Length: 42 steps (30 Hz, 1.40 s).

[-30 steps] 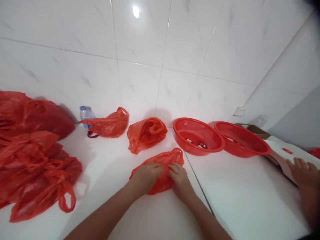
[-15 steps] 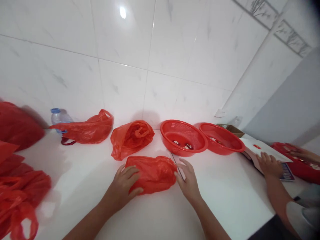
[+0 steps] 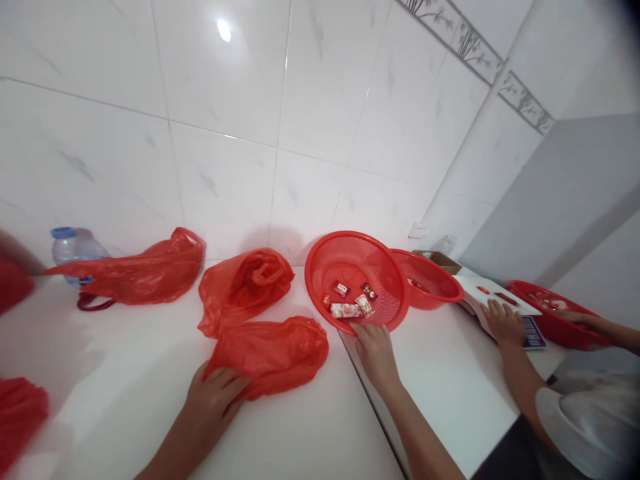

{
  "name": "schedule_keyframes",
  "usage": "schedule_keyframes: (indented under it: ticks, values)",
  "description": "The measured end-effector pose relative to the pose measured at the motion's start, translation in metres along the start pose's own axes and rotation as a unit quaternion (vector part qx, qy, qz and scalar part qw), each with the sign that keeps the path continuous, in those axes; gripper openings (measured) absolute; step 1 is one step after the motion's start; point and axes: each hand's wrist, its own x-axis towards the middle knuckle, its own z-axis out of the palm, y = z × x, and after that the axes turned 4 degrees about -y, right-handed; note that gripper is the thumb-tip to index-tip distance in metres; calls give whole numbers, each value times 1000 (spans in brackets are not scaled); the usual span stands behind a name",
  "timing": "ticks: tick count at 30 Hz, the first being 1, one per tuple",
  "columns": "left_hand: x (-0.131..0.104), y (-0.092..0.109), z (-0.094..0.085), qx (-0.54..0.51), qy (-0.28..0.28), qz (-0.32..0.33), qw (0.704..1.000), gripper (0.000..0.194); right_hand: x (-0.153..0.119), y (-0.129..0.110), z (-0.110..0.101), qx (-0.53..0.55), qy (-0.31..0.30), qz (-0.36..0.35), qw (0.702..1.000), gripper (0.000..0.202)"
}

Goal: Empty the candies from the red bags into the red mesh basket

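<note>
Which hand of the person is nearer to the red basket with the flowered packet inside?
The right hand is nearer: it holds the red basket by its near rim. The left hand is farther off to the left, touching a red bag.

Grey-veined white tile wall [image 3: 225, 180], light glare [image 3: 224, 30], white tabletop [image 3: 310, 440].

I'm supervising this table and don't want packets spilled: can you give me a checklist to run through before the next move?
1. Right hand has the nearest red basket by its near rim: ok.
2. Nearest red basket sits level: not ok, it tips toward the person.
3. Wrapped packets all inside that basket's rim: ok for those in view.
4. Left hand touches the near red bag: ok, at its left end.
5. Near red bag's mouth open: cannot tell.
6. Co-worker's closer hand clear of that basket: ok.
</note>
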Motion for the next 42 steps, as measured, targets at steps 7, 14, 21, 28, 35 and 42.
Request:
schedule_keyframes:
  ticks: [7, 14, 21, 28, 35, 42]
  values:
    - [1, 5, 4, -23, 20, -23, 999, 20, -56, -14, -23, -1, -42, 14, 999, 31]
    - [0, 1, 2, -38, -17, -20, 999, 21, -87, -10, -66, 10, -32, 34, 999, 27]
    - [0, 1, 5, 7, -26, 11, 1000, 22, -80, 3, -108, 59, -97, 70, 991, 29]
    - [-11, 14, -3, -19, 61, -39, 997, 51, -28, 48, -107, 122, -254, 180, 942, 39]
    - [-11, 7, -5, -133, 45, -199, 970, 40, 13, 48, -96, 174, -509, 209, 816, 50]
    - [-4, 3, -8, -168, 28, -229, 958, 38, 24, -27, -100, 236, -417, 237, 845, 48]
